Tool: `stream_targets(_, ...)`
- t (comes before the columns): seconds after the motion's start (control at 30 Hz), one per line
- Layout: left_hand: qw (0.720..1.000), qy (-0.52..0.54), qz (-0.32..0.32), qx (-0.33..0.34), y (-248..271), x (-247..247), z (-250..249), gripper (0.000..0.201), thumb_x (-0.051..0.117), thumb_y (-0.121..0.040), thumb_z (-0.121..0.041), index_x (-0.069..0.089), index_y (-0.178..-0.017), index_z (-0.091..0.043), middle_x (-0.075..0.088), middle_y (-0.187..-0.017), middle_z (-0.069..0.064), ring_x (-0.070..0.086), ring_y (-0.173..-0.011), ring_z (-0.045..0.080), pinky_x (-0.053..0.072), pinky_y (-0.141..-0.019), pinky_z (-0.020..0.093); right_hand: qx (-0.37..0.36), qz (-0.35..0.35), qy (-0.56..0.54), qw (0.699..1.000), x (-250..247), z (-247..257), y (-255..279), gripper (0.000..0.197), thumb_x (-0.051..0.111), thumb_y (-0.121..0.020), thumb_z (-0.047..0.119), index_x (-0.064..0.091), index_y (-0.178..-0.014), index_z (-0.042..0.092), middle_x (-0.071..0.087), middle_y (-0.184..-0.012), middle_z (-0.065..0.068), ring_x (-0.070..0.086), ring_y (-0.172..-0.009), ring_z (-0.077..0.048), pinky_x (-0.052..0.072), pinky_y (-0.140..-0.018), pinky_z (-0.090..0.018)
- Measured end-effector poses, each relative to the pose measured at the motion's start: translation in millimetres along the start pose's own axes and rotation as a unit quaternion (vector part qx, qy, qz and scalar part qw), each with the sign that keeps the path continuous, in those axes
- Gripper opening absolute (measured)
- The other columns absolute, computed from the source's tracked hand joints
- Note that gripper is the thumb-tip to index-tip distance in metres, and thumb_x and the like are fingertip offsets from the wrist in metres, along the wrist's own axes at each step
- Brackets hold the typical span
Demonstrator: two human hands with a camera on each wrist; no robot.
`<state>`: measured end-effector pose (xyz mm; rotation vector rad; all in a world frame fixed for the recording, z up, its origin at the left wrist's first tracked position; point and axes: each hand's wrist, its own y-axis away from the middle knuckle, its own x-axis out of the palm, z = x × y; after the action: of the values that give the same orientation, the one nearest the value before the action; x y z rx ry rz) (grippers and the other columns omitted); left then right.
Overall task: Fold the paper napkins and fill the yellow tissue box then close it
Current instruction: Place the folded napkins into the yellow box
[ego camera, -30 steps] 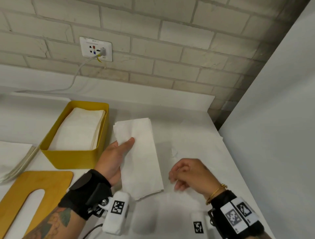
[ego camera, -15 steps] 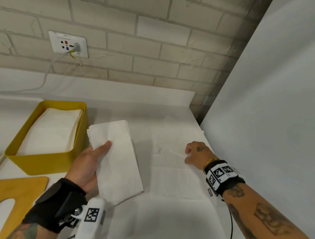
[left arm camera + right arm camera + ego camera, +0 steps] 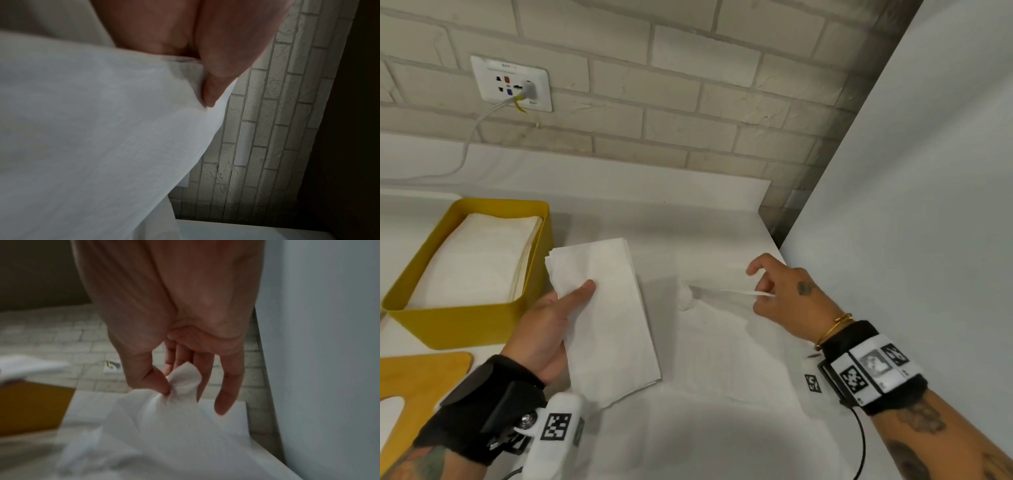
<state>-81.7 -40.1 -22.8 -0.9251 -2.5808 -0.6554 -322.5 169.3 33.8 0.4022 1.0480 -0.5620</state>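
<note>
The yellow tissue box (image 3: 458, 322) stands open at the left with a stack of folded white napkins (image 3: 479, 257) inside. Just right of it my left hand (image 3: 551, 318) holds a folded napkin (image 3: 613, 318), thumb on top and fingers hidden beneath; the left wrist view shows the thumb (image 3: 218, 81) pressing on that napkin (image 3: 92, 138). My right hand (image 3: 777, 294) pinches the corner of an unfolded napkin (image 3: 722, 325) and lifts it off the table. In the right wrist view the right hand (image 3: 176, 386) squeezes that corner (image 3: 185, 376) between thumb and fingers.
A wooden lid (image 3: 417, 380) with a slot lies at the lower left, in front of the box. A white panel (image 3: 911, 205) rises along the table's right edge. Behind is a brick wall with a socket (image 3: 512, 84) and a plugged-in cable.
My right hand reached out to the right, took the corner of an unfolded napkin and raised it. The left hand kept hold of the folded napkin beside the box.
</note>
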Motion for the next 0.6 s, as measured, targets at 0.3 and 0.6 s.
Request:
stream_targets(0.3, 1.0, -0.002, 0.0, -0.006, 2.1, 5.6, 2.3, 0.015, 0.055, -0.101, -0.018, 0.067, -0.111, -0.016, 0.079, -0.099, 0.006, 0.077, -0.084, 0.021, 0.054, -0.079, 0.043, -0.028, 0.034, -0.258, 0.965, -12.1, 39.1, -22.6, 0.05, 0.079, -0.085, 0.012, 0.06, -0.123, 0.038, 0.074, -0.092, 0.002, 0.071, -0.087, -0.024, 0.056, -0.092, -0.039)
stream_targets(0.6, 1.0, 0.016, -0.014, -0.019, 5.9, -5.6, 8.5, 0.021, 0.057, -0.1, -0.018, 0.067, -0.117, -0.013, 0.077, -0.107, 0.011, 0.076, -0.09, 0.025, 0.055, -0.081, 0.044, 0.115, 0.076, -0.3, 0.944, 49.7, 26.5, -55.1, 0.051, 0.083, -0.082, 0.027, 0.058, -0.126, 0.025, 0.067, -0.116, -0.005, 0.069, -0.101, -0.019, 0.058, -0.094, -0.04)
